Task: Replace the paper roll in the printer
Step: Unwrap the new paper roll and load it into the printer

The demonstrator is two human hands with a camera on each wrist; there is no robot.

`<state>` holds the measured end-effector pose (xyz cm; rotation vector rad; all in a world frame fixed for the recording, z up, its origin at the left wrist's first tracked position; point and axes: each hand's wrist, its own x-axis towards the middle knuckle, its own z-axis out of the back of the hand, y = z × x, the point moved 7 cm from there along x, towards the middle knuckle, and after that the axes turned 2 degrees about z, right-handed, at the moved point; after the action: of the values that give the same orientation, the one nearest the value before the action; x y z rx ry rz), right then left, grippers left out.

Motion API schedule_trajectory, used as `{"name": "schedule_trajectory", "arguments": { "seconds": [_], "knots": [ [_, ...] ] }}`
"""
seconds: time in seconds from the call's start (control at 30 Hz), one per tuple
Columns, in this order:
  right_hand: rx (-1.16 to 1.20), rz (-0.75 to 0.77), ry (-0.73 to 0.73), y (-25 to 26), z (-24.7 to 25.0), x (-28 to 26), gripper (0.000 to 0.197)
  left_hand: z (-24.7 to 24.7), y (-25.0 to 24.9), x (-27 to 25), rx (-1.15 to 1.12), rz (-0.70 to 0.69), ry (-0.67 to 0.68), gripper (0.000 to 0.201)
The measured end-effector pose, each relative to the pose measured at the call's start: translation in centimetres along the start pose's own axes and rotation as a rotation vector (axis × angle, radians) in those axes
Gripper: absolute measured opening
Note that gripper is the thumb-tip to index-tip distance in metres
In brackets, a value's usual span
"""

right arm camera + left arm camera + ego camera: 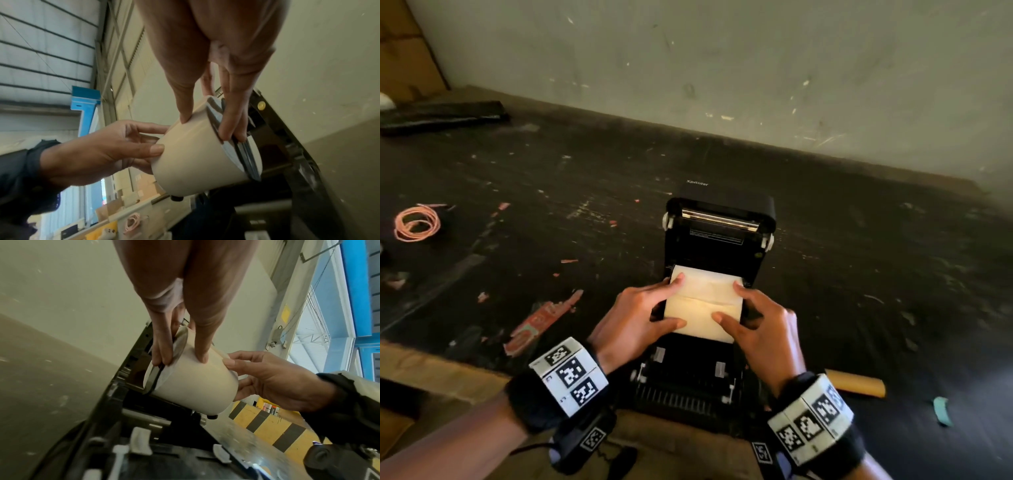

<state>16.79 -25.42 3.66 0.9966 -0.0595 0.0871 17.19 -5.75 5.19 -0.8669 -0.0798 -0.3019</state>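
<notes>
Gripping a smooth cream paper roll [703, 301] endwise, left hand [633, 315] and right hand [767, 318], over boxy black printer [719, 240].

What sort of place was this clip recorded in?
Probably a warehouse or industrial packing area. The black label printer sits on a scuffed dark worktable strewn with paper scraps; the wrist views show yellow-and-black hazard striping, stacked cardboard boxes and a tall corrugated metal wall.

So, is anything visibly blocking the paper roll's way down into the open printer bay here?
Nothing visible does. Both hands, left and right, grip the paper roll by its ends over the open printer. Its lid is tilted back and the bay beneath looks clear, though partly hidden.
</notes>
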Motion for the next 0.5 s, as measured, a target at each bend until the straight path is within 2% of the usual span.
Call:
{"name": "schedule_trajectory", "arguments": {
  "seconds": [0.2, 0.43, 0.5],
  "knots": [
    [0.012, -0.083, -0.054, -1.6, -2.3, 0.5, 0.066, -0.6, 1.6, 0.7, 0.095, -0.006, 0.083, 0.071],
    [-0.024, -0.111, -0.084, -1.8, -1.1, 0.7, 0.063, -1.7, 1.9, 1.8, 0.055, -0.002, 0.093, 0.072],
    [-0.051, -0.131, -0.068, -2.2, -1.1, 0.7, 0.073, -2.3, 1.9, 1.8, 0.046, -0.006, 0.096, 0.073]
  ]
}}
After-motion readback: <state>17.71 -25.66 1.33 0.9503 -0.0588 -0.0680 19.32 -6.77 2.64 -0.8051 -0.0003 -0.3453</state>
